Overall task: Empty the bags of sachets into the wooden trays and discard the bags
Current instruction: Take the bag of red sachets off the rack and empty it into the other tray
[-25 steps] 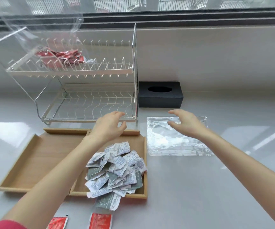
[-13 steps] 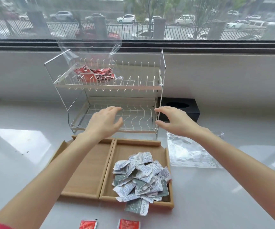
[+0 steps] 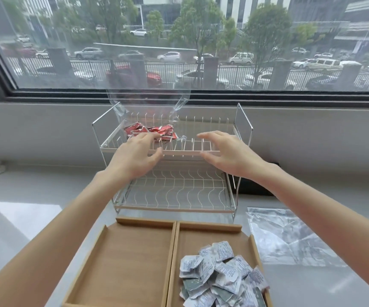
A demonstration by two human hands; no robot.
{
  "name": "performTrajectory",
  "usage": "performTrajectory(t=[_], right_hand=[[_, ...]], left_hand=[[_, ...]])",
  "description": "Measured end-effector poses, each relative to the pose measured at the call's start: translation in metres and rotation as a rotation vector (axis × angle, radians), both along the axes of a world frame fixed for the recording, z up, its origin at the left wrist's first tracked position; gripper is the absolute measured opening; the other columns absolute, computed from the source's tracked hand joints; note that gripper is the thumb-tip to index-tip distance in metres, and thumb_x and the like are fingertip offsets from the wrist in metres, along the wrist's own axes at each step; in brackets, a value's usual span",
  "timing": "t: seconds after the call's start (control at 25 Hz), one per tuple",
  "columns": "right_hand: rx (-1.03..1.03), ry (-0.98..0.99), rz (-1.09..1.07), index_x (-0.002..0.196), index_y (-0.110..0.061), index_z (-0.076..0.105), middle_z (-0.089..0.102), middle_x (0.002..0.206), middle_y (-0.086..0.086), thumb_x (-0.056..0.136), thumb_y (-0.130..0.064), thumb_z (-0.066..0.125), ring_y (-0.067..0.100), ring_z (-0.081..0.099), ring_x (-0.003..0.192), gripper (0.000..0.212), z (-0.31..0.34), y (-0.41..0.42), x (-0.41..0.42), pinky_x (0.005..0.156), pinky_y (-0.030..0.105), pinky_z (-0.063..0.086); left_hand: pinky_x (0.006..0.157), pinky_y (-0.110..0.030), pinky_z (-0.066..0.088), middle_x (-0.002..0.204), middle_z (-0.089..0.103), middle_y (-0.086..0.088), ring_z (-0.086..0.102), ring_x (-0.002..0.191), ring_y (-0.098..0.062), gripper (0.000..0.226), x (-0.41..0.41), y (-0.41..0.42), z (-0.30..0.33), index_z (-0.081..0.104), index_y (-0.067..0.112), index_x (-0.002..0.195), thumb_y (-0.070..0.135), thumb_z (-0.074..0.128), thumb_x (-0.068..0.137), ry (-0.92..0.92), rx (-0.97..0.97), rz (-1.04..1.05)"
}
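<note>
Across the middle of the frame, both hands are raised in front of the upper shelf of a wire dish rack (image 3: 170,151). The left hand (image 3: 134,157) has its fingers spread and slightly curled, holding nothing, with its fingertips just at the near edge of a clear plastic bag (image 3: 150,111) that stands on the left part of that shelf. Red sachets (image 3: 154,131) fill the bottom of this bag, while its open top rises in front of the window (image 3: 179,45). The right hand (image 3: 228,155), centre right, is also open and empty, thumb apart from the fingers, close to the shelf's front rail.

Below, at the bottom centre, two wooden trays (image 3: 174,251) sit side by side on the pale counter (image 3: 35,196). The left tray holds nothing; the right one carries a heap of white and grey sachets (image 3: 221,275). Just right of the trays, an empty clear bag (image 3: 290,235) lies flat on the counter. Behind the right forearm a dark box (image 3: 254,189) is partly hidden.
</note>
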State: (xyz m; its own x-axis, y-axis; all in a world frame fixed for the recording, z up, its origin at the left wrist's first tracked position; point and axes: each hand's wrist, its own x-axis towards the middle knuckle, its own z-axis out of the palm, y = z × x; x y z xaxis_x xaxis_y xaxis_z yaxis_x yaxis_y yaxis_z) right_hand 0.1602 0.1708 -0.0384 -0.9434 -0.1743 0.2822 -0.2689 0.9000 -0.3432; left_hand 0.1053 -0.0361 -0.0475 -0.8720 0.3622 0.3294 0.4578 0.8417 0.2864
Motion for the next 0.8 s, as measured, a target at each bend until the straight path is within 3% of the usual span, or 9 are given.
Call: performTrajectory(t=[0.16, 0.36, 0.56, 0.68, 0.76, 0.8], right_hand=[[-0.072, -0.023, -0.043, 0.136, -0.017, 0.041, 0.046, 0.142, 0.003, 0.09, -0.027, 0.05, 0.02, 0.038, 0.133, 0.047, 0.01, -0.011, -0.044, 0.108, 0.031, 0.027], [-0.265, -0.158, -0.126, 0.137, -0.015, 0.038, 0.05, 0.137, 0.009, 0.089, -0.027, 0.051, 0.021, 0.045, 0.127, 0.051, 0.008, -0.018, -0.111, 0.105, 0.031, 0.033], [-0.377, -0.286, -0.255, 0.14, -0.007, 0.027, 0.047, 0.139, 0.01, 0.088, -0.041, 0.051, 0.025, 0.045, 0.124, 0.067, -0.001, -0.026, -0.173, 0.098, 0.033, 0.035], [-0.56, -0.3, -0.268, 0.143, -0.01, 0.02, 0.047, 0.139, 0.007, 0.087, -0.042, 0.053, 0.023, 0.045, 0.125, 0.073, -0.007, -0.034, -0.203, 0.093, 0.028, 0.033], [-0.659, -0.267, -0.248, 0.14, -0.012, 0.03, 0.053, 0.132, 0.007, 0.086, -0.039, 0.056, 0.022, 0.05, 0.117, 0.066, -0.015, -0.041, -0.217, 0.095, 0.027, 0.035], [-0.701, -0.226, -0.249, 0.133, -0.011, 0.041, 0.057, 0.127, 0.009, 0.086, -0.036, 0.058, 0.023, 0.054, 0.113, 0.056, -0.021, -0.044, -0.223, 0.1, 0.033, 0.04]], left_hand=[[0.102, -0.038, 0.034, 0.137, 0.047, -0.01, 0.043, 0.125, -0.026, 0.045, -0.04, -0.017, 0.009, 0.04, 0.013, 0.133, 0.026, 0.045, 0.09, -0.048, 0.121, 0.021], [0.107, -0.037, 0.029, 0.144, 0.039, -0.013, 0.038, 0.131, -0.028, 0.052, -0.108, -0.042, 0.013, 0.031, 0.008, 0.138, 0.026, 0.045, 0.091, -0.178, 0.274, 0.154], [0.102, -0.037, 0.033, 0.138, 0.043, -0.021, 0.042, 0.126, -0.031, 0.046, -0.163, -0.051, 0.007, 0.037, 0.0, 0.132, 0.023, 0.043, 0.092, -0.374, 0.532, 0.252], [0.097, -0.036, 0.037, 0.137, 0.043, -0.018, 0.045, 0.117, -0.025, 0.045, -0.184, -0.052, -0.002, 0.038, -0.002, 0.129, 0.025, 0.043, 0.093, -0.518, 0.729, 0.236], [0.093, -0.034, 0.036, 0.139, 0.041, -0.016, 0.045, 0.115, -0.022, 0.049, -0.193, -0.052, -0.009, 0.032, 0.001, 0.134, 0.025, 0.044, 0.093, -0.527, 0.778, 0.199], [0.092, -0.034, 0.037, 0.14, 0.041, -0.016, 0.046, 0.119, -0.024, 0.053, -0.197, -0.054, -0.012, 0.028, 0.003, 0.138, 0.025, 0.045, 0.093, -0.507, 0.785, 0.188]])
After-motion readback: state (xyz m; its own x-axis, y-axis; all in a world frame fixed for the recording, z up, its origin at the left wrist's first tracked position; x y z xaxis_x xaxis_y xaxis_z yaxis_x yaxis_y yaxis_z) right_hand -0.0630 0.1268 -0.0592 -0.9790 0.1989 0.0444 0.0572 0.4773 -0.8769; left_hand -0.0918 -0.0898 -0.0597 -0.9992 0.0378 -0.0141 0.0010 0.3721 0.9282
